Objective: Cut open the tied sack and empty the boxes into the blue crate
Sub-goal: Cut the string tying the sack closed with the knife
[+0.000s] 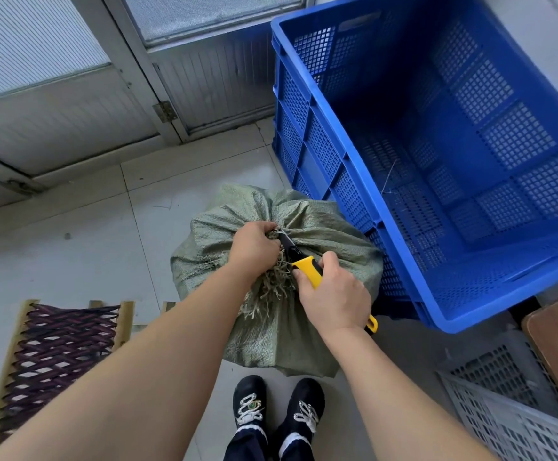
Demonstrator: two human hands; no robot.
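Blue crate (pixel 321 104) stood tilted on the floor (pixel 71 261), holding only a few stray fibres. Just beside its near left corner sat the green woven sack (pixel 321 237), tied shut, contents hidden. The left hand (pixel 254 247) had its fingers clenched on the gathered neck. The right hand (pixel 334 294) gripped a yellow knife (pixel 307 267), its long axis pointing up-left, blade at the tie.

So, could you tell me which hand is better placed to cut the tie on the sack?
The right hand: it already holds the yellow utility knife, blade at the tie, while the left hand clamps the sack neck.
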